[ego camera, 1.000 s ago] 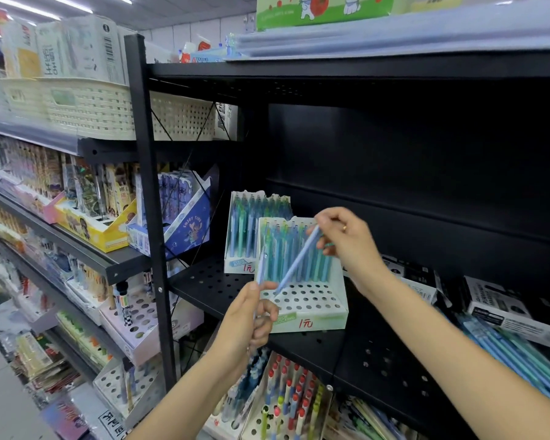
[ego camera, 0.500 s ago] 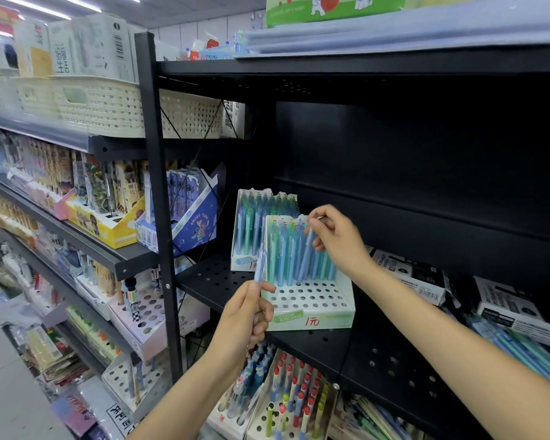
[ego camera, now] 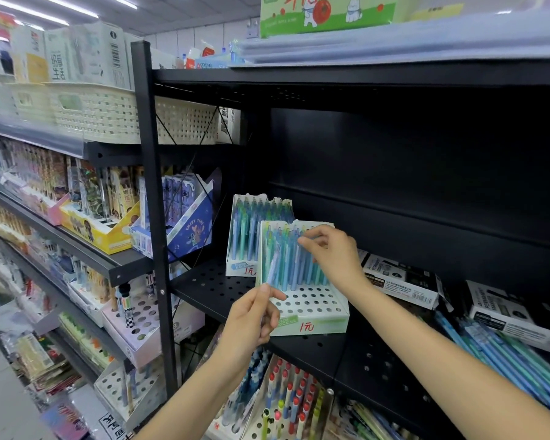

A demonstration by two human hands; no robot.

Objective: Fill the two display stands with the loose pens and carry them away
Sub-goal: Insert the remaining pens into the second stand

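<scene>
Holding: left hand at lower centre of the frame pinches a pale blue pen between thumb and fingers, pen slanting up over the front stand's left edge
Right hand: at frame centre, fingers curled onto the top of a pen standing in the front stand's row; pinch looks closed, pen tip blurred
Front stand: white perforated display stand on the black shelf, back rows filled with blue and green pens, front holes bare, between the two hands
Rear stand: second stand just behind and left of the front one, packed with pens
Loose pens: heap of blue and green pens at right of frame on the shelf, well apart from both hands
Boxes: black-and-white marker boxes just right of the right wrist
</scene>
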